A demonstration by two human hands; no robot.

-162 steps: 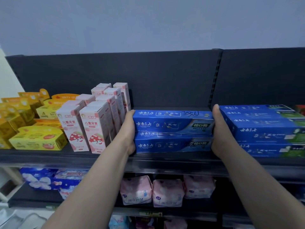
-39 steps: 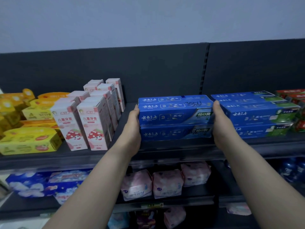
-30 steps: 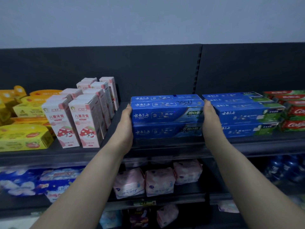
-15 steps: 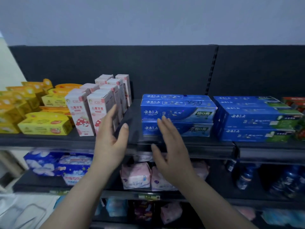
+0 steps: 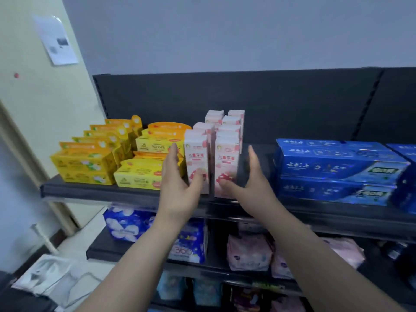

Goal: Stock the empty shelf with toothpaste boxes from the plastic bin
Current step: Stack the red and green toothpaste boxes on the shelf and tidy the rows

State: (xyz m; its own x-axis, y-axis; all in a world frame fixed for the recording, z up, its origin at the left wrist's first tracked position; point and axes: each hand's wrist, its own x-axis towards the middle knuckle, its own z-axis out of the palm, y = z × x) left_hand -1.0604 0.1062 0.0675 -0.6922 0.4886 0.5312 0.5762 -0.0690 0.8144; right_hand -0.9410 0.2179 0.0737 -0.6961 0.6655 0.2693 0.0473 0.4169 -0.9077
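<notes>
Your left hand (image 5: 180,188) and right hand (image 5: 254,185) are both raised in front of the shelf (image 5: 101,193). Each hand is wide, with fingers straight and pointing up, and holds nothing. Below your forearms, a lower shelf (image 5: 101,253) carries soft packs (image 5: 247,253) in blue and pink wrap.

The pink boxes (image 5: 226,154) stand upright in two rows running front to back, at the shelf's front edge. Your left hand is at the left side of the rows, and its thumb lies across the lower face of the front left box. Your right hand is at the right side, with its thumb at the lower face of the front right box. You cannot tell if the palms touch the box sides.

The blue boxes (image 5: 337,167) lie flat in a stack, right of the pink boxes and apart from them. Yellow boxes (image 5: 85,163) fill the shelf's left end. A dark back panel (image 5: 247,97) stands behind everything.
</notes>
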